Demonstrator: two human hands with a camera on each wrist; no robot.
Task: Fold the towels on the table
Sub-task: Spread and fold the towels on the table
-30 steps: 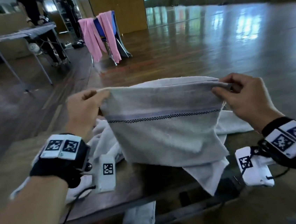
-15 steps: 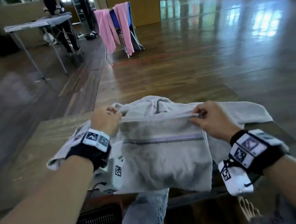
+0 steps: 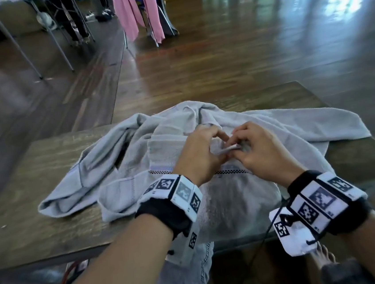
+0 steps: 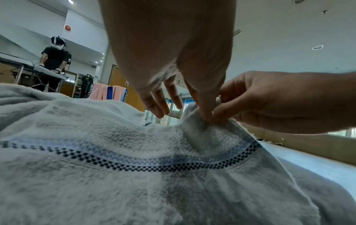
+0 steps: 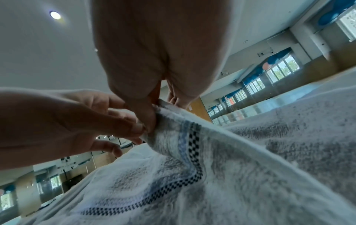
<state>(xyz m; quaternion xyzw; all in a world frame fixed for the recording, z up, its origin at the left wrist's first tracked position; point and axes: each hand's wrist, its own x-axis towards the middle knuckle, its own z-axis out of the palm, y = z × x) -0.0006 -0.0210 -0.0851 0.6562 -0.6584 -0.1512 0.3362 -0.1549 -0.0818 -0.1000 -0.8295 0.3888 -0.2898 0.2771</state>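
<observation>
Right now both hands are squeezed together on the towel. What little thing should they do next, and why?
Probably pass both corners to the right hand, so the left hand can smooth the fold. Both hands pinch the same bunched edge of the towel, which hangs doubled over the near edge of the table. More rumpled towels lie behind it.

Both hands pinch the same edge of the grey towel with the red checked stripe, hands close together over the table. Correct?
Not quite: the towel's stripe is dark blue checked, not red, as the left wrist view shows. The left hand and right hand do pinch its edge together.
</observation>
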